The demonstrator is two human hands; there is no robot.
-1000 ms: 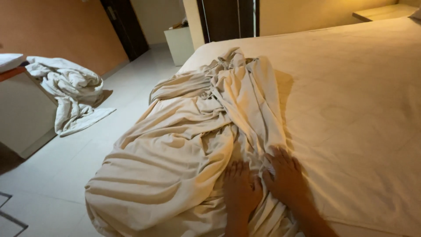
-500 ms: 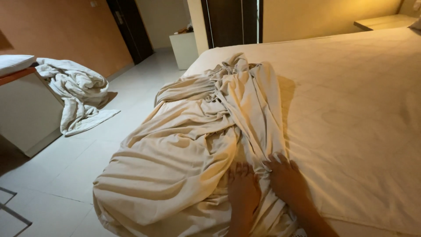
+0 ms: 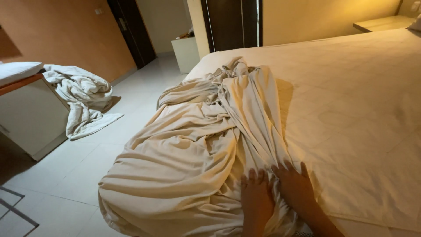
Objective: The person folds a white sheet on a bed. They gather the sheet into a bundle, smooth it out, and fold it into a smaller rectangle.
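Warm light falls on the bed (image 3: 351,109), where a crumpled sheet (image 3: 193,149) trails off its left edge. Both hands, left hand (image 3: 256,197) and right hand (image 3: 294,186), stay flat and open on its near folds, gripping nothing; little has shifted.
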